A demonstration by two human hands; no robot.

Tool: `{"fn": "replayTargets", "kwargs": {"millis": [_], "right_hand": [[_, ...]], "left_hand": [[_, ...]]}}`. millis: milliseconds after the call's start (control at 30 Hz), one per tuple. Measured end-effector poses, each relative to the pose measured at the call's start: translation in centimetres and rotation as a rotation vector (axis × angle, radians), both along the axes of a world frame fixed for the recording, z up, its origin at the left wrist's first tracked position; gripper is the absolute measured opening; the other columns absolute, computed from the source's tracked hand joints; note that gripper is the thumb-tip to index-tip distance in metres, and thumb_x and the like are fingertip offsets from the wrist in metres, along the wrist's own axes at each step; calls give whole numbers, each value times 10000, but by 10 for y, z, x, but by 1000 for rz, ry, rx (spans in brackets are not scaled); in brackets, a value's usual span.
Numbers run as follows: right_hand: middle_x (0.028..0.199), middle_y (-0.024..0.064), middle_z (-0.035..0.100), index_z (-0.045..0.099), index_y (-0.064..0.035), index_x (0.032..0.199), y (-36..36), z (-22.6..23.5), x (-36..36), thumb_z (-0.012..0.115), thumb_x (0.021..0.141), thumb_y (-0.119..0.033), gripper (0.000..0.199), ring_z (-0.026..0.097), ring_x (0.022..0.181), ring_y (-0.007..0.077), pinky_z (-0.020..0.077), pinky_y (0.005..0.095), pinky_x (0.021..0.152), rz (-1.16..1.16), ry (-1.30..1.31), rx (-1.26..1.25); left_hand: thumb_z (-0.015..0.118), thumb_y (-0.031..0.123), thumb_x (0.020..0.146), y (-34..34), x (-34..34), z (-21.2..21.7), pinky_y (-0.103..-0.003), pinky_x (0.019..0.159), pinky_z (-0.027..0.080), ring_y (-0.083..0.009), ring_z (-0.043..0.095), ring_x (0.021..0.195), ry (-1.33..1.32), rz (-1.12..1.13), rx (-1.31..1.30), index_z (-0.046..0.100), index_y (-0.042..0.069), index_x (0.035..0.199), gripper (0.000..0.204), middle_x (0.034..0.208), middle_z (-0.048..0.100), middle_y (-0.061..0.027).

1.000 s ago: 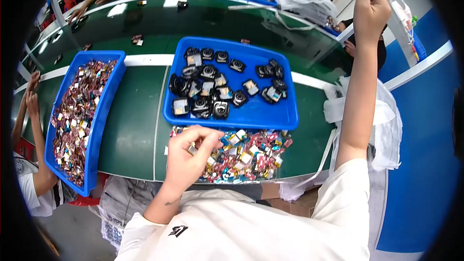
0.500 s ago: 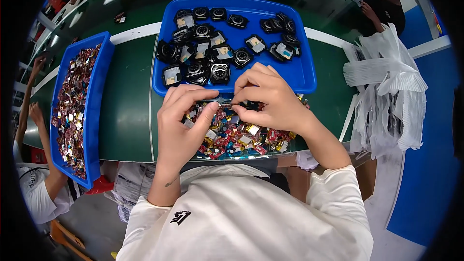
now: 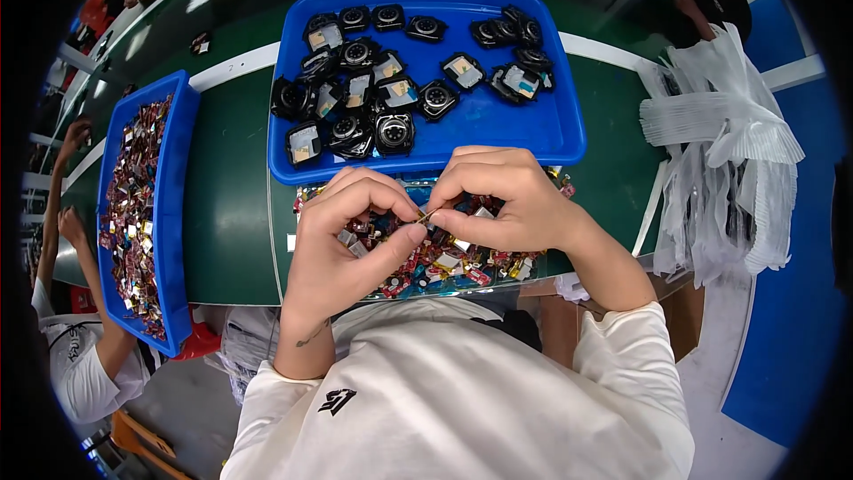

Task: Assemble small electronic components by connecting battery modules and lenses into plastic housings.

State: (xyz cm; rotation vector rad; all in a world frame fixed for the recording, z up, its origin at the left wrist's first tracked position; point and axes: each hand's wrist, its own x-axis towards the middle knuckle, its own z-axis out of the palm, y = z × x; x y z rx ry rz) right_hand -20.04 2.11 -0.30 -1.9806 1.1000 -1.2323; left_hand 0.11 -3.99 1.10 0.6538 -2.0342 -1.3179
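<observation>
My left hand (image 3: 346,236) and my right hand (image 3: 511,200) meet in front of me, both pinched, fingertips almost touching. Between them is a small thin strip-like part (image 3: 426,216), mostly covered by the fingers; its exact kind does not show. Under the hands lies a pile of small electronic parts (image 3: 453,262) in red, yellow, silver and blue, spread at the near edge of the green table. Just beyond my fingers, a blue tray (image 3: 498,133) holds several black smartwatch cases (image 3: 394,133), some with the round back up, others showing a pale inside.
A second blue tray (image 3: 173,213) at the left is full of similar small parts. White foam sleeves (image 3: 729,133) hang in a bundle at the right. Another person's hand (image 3: 73,225) is beyond the left tray, and other people sit across the table (image 3: 231,133).
My hands have come slightly nearer to me and closer together. The left fingers have curled in to the strip-like part, which now tilts. The whole view has shifted a little.
</observation>
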Motion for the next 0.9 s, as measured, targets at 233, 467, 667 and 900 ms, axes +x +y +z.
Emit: {"fn": "replayTargets", "kwargs": {"millis": [233,467,667,900], "right_hand": [[706,59,626,634,-9,818,3,11,0,669,794,-80,82,602,649,146,451,259,527,-18,-20,177],[741,43,638,664,-10,862,6,11,4,688,784,-53,92,554,600,76,405,205,500,7,-105,258],[750,65,647,689,15,870,1,11,2,699,765,23,106,558,607,77,402,204,508,-91,-171,183],[762,99,670,692,26,864,-1,4,-2,708,771,17,95,592,623,120,436,231,529,-91,-117,22]], "left_hand": [[763,34,665,-1,8,-14,-245,639,395,-128,549,746,98,-9,40,637,48,775,168,811,638,-36],[747,4,692,2,3,-5,-227,637,405,-108,551,732,82,26,92,635,39,778,145,796,642,-37],[677,-33,793,4,7,-12,-225,696,479,-115,619,768,280,102,409,543,-27,904,174,853,653,-84],[729,-6,746,7,-1,-2,-203,637,448,-69,572,696,59,63,308,621,-14,836,140,831,641,-35]]}}
